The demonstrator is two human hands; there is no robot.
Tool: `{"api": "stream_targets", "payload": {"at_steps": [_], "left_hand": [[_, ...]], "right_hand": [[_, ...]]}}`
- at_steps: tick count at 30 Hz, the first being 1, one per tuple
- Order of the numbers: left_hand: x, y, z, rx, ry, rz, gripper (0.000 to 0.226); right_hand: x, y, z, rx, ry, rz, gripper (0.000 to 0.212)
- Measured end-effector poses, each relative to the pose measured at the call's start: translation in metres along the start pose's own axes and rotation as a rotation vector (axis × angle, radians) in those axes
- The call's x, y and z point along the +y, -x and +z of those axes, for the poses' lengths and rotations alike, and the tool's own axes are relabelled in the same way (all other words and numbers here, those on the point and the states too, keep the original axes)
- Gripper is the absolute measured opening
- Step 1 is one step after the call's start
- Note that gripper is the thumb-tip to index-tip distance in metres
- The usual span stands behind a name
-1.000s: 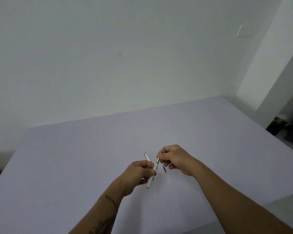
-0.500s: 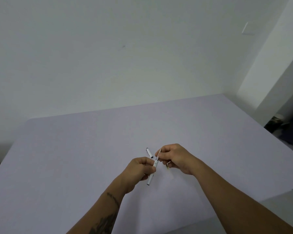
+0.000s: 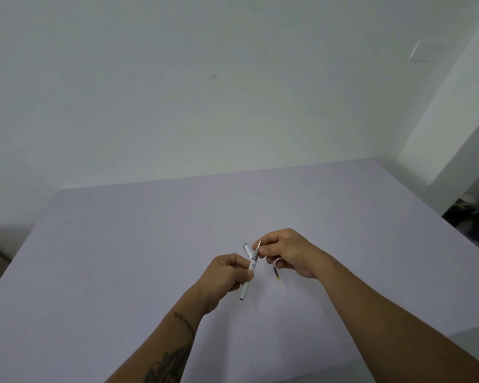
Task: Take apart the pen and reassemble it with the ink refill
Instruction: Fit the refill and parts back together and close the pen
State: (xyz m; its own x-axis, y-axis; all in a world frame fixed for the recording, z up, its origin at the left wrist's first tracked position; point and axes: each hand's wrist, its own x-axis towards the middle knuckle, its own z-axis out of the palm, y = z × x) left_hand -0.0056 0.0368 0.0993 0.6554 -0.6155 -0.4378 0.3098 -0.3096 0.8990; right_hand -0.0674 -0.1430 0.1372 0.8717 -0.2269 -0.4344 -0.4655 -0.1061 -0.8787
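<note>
Left hand [image 3: 227, 275]: your fingers close round the barrel [image 3: 246, 286].
Right hand [image 3: 288, 251]: you pinch the tip [image 3: 256, 250], refill [image 3: 275, 273] tucked underneath.
Cap [image 3: 248, 250]: on the table [image 3: 122, 258], mid-surface.

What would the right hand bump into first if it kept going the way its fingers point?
Probably the white pen cap lying just past the fingertips, beyond the metal pen tip the right hand pinches. Depth is unclear, so it might pass above the cap.

Plain rm: bare wall [image 3: 177, 106], covered table [image 3: 122, 244].
</note>
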Motion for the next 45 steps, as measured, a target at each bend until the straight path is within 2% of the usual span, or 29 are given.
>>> {"api": "stream_targets", "payload": {"at_steps": [5, 11, 15, 18, 23, 31, 35, 40, 45], "left_hand": [[0.003, 0.001, -0.001, -0.004, -0.007, 0.015, 0.017], [0.001, 0.002, -0.002, -0.026, -0.028, 0.019, 0.017], [-0.003, 0.001, -0.005, -0.017, -0.005, 0.007, 0.018], [-0.004, 0.0, -0.007, -0.013, -0.001, 0.006, 0.017], [-0.003, -0.002, -0.01, -0.018, 0.002, 0.014, 0.014], [-0.004, -0.003, -0.014, -0.016, 0.003, 0.012, 0.017], [-0.003, -0.003, -0.015, -0.012, 0.029, 0.012, 0.018], [0.0, -0.004, -0.013, -0.024, 0.033, 0.021, 0.015], [-0.003, -0.001, -0.011, -0.011, 0.027, 0.028, 0.017]], "right_hand": [[0.001, -0.002, 0.006, 0.036, 0.046, -0.042, 0.01], [0.003, -0.003, 0.01, 0.063, 0.097, -0.038, 0.014], [0.001, -0.002, 0.006, 0.044, 0.071, -0.013, 0.005], [-0.001, -0.004, 0.007, 0.033, 0.057, -0.019, 0.013], [-0.003, -0.008, 0.013, 0.073, 0.102, -0.029, 0.009], [-0.003, -0.015, 0.022, 0.08, 0.171, -0.032, 0.024], [-0.006, -0.013, 0.018, 0.036, 0.12, -0.008, 0.012], [-0.006, -0.012, 0.014, 0.025, 0.068, -0.023, 0.012], [-0.001, -0.014, 0.023, 0.111, 0.215, -0.073, 0.033]]}}
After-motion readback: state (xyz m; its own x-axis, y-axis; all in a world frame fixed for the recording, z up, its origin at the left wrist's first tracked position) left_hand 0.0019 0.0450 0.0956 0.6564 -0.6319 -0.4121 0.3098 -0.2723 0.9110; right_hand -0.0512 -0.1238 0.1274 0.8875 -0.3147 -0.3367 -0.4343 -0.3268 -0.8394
